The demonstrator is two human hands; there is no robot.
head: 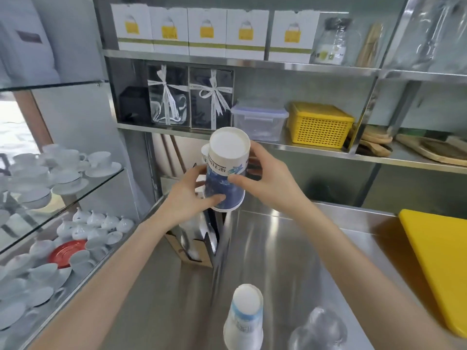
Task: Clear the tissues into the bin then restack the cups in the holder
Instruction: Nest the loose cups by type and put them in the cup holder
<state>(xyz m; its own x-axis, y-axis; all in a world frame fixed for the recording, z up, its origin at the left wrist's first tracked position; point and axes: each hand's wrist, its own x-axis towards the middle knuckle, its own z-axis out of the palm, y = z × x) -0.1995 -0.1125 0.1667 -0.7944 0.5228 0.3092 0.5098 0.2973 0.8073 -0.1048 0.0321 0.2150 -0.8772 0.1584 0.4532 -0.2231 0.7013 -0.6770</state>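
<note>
An upside-down stack of blue-and-white paper cups (225, 170) is held above the steel counter, its white base facing me. My left hand (188, 195) grips its lower left side and my right hand (262, 183) grips its right side. Behind it another white cup stack (205, 152) peeks out. Below my hands stands the cardboard cup holder (194, 251) with clear cups in it. Near the bottom edge, a white paper cup stack (243, 322) stands upside down, with a clear plastic cup stack (317, 332) beside it. No tissues or bin are visible.
A yellow cutting board (439, 269) lies at the right of the steel counter (290, 261). Steel shelves behind hold a yellow basket (319, 126), a clear lidded box (259, 121) and gift boxes. At left, glass shelves (83, 193) carry white cups and saucers.
</note>
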